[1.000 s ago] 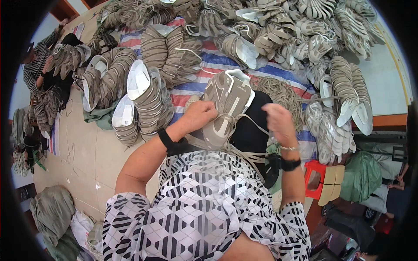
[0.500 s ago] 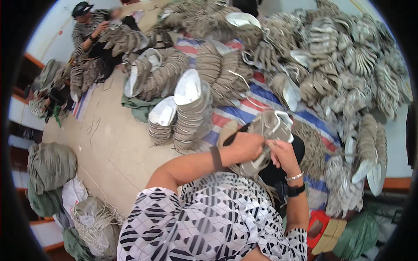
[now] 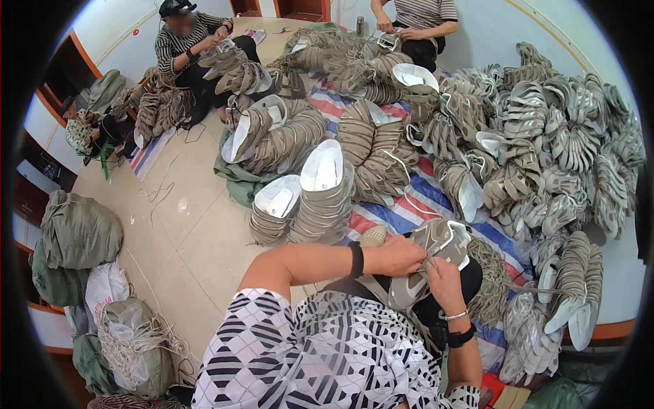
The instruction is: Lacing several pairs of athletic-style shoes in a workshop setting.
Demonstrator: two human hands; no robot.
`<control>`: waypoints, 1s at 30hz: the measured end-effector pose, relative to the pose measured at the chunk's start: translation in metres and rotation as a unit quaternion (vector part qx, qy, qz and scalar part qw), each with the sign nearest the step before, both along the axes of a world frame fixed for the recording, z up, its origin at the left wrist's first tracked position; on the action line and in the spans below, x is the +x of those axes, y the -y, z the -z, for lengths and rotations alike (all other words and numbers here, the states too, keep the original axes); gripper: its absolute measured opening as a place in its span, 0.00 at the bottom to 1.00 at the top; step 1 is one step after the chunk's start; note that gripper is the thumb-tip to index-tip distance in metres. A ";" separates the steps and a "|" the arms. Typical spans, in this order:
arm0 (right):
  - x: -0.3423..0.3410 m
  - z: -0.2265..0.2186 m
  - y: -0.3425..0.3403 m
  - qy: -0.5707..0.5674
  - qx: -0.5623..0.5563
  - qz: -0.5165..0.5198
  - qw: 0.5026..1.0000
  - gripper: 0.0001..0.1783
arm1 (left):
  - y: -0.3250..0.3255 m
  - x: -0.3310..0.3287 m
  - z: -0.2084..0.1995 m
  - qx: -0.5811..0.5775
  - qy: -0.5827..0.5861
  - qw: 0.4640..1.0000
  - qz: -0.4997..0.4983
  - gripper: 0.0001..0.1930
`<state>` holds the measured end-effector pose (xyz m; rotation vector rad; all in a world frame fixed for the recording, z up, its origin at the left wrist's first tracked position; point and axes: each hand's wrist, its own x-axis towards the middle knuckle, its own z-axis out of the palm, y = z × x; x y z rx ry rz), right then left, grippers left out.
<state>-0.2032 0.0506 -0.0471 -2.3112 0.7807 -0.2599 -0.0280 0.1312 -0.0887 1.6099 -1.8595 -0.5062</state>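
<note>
As left hand meets right hand, earlier apart, over shoe

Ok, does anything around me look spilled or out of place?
Pale laces straggle untidily over the sack at lower left, a strand trailing onto the floor. Further up, loose strands and a white scrap litter it, apart from the shoe stacks. The upper you're working on shows no clear damage.

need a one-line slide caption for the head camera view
Left hand and right hand together at a taupe shoe upper, stacked uppers on a striped sheet beyond.
</note>
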 end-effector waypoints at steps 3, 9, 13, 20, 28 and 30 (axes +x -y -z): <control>0.005 -0.011 -0.015 -0.055 -0.117 -0.018 0.991 0.08 | 0.006 0.010 -0.020 -0.146 0.084 0.985 0.026 0.11; -0.004 -0.001 -0.017 -0.115 -0.170 -0.035 0.978 0.11 | 0.030 0.015 -0.054 -0.041 0.222 0.951 0.211 0.16; -0.010 0.002 -0.017 -0.120 -0.159 -0.026 0.980 0.12 | 0.045 0.013 -0.060 -0.004 0.266 0.924 0.274 0.13; -0.014 0.008 0.000 -0.078 -0.104 0.011 0.991 0.14 | 0.039 0.011 -0.039 -0.094 0.175 0.949 0.243 0.12; -0.005 -0.012 0.010 0.003 0.271 0.013 0.962 0.07 | 0.025 0.020 -0.016 -0.162 0.084 0.960 0.213 0.11; -0.012 0.003 0.017 0.060 0.237 0.079 0.966 0.05 | 0.030 0.016 -0.012 -0.161 0.064 0.961 0.217 0.11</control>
